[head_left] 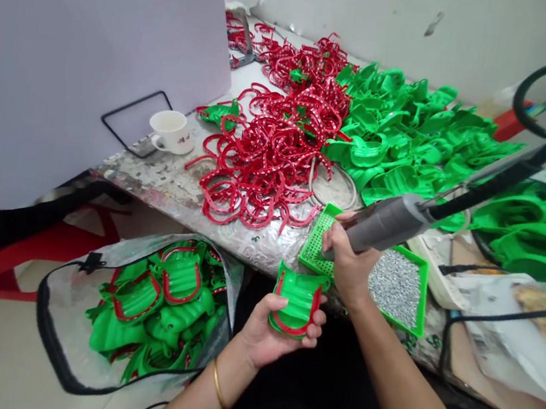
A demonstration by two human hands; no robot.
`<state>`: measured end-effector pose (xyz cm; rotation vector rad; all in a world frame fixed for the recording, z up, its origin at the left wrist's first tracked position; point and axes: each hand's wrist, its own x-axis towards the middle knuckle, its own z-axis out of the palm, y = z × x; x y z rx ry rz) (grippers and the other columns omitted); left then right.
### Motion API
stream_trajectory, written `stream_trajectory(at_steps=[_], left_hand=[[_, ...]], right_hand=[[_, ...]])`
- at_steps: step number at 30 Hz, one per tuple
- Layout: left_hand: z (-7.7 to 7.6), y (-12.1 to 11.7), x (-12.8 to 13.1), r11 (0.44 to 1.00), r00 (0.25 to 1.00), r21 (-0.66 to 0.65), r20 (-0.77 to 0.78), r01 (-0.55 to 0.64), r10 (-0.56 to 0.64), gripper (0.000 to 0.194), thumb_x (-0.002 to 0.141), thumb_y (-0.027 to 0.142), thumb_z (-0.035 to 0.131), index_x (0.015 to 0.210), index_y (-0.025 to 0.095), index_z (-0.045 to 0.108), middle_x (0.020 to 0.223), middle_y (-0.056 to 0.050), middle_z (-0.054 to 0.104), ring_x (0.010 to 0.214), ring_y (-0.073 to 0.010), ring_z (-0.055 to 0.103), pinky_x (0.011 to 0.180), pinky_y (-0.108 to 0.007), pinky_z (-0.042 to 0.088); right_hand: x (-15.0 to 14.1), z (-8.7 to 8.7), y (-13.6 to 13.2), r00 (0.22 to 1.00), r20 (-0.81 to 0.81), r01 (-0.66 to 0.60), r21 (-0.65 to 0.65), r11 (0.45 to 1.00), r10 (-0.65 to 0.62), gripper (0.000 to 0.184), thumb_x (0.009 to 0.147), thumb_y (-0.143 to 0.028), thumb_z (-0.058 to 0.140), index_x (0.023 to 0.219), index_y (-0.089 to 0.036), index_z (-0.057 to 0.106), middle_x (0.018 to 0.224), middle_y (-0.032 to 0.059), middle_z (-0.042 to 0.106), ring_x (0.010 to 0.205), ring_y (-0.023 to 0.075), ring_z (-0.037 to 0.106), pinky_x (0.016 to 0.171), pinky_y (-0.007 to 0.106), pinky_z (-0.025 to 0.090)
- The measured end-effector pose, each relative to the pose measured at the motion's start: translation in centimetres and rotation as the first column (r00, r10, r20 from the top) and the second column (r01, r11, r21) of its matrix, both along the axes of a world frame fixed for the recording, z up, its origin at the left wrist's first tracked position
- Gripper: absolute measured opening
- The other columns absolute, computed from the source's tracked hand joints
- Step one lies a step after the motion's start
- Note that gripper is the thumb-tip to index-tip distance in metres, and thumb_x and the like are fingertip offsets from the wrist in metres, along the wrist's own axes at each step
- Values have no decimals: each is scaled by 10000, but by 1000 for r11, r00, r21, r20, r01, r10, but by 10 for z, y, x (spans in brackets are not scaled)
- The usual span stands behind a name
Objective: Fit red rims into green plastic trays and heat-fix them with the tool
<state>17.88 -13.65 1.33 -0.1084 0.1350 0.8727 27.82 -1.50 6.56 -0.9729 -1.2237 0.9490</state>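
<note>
My left hand (260,334) is wrapped round a green plastic shell (296,291) with a red U-shaped strip (314,307) along its edge. The fingers curl under the piece and the thumb rests on its face. In my right hand (353,275) is a grey electric screwdriver (386,223) with a black cable looping up to the right. Its tip is hidden by the hand. Beside that hand sits a green tray (423,295) filled with small silvery screws (395,288), and a perforated green basket (319,237) stands just behind.
Loose red strips (269,157) and green shells (398,127) are heaped across the table. A clear bag (62,311) of joined pieces stands open at lower left. A white mug (174,131) is near the tall pale panel (85,59). More green pieces (542,226) lie right.
</note>
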Motion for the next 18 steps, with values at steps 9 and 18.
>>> stream_trajectory(at_steps=[9,18], left_hand=[[-2,1,0,1000,1000,-1,8,13,-13,667,697,357,513,1248,-12,445,949,-129,492,761,-171,464,681,-268,292],[-1,2,0,1000,999,-13,32,21,-20,672,681,357,531,1241,-7,453,930,-117,501,749,-165,459,672,-269,295]], right_hand=[[-1,-4,-1,999,24,33,-23,999,-32,149,777,-245,617,884,-185,532,560,-61,491,430,78,475,429,217,416],[-2,10,0,999,-17,39,37,999,-38,141,785,-238,602,905,-197,539,526,-79,455,414,78,465,439,224,409]])
